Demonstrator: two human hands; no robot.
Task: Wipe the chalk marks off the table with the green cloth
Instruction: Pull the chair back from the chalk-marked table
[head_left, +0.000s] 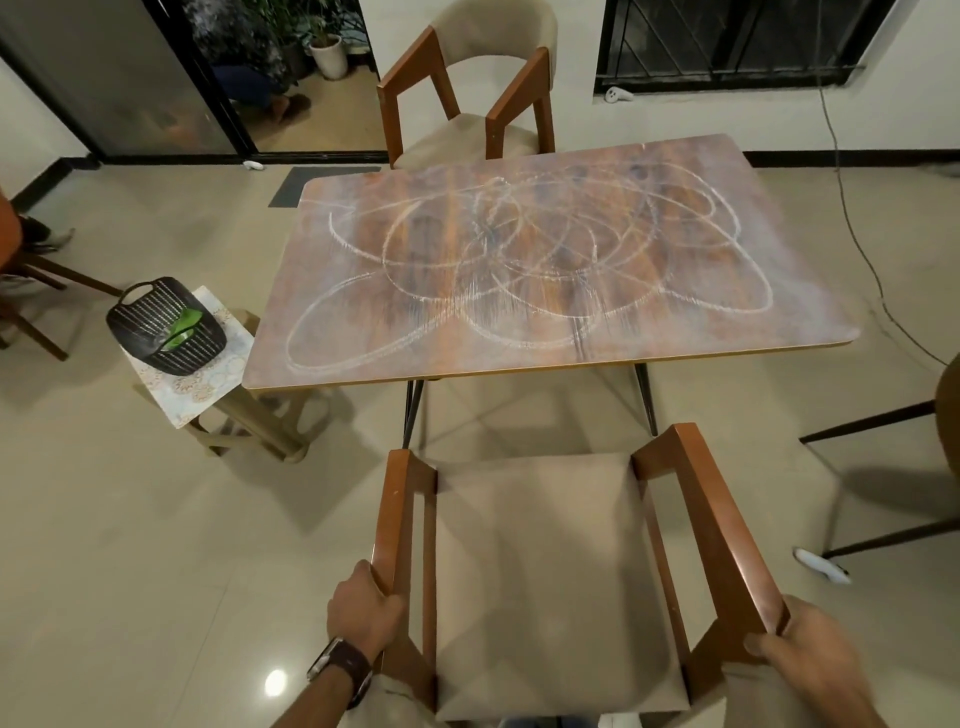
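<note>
Both my grips clamp the near chair (540, 561): left hand (363, 608) and right hand (800, 649) on its arms (chalk marks (498, 270) cover the desk (727, 171)); green cloth (184, 328) sits in a basket (156, 312).

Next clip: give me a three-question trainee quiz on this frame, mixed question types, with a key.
1. True or false: the green cloth lies on the chalk-marked wooden table.
2. Which holds the cloth? A) black slatted basket B) beige chair seat C) floor
3. Fill in: both the left hand and right hand grip the armrests of the near wooden ____.

Key: 1 false; 2 A; 3 chair.
</note>
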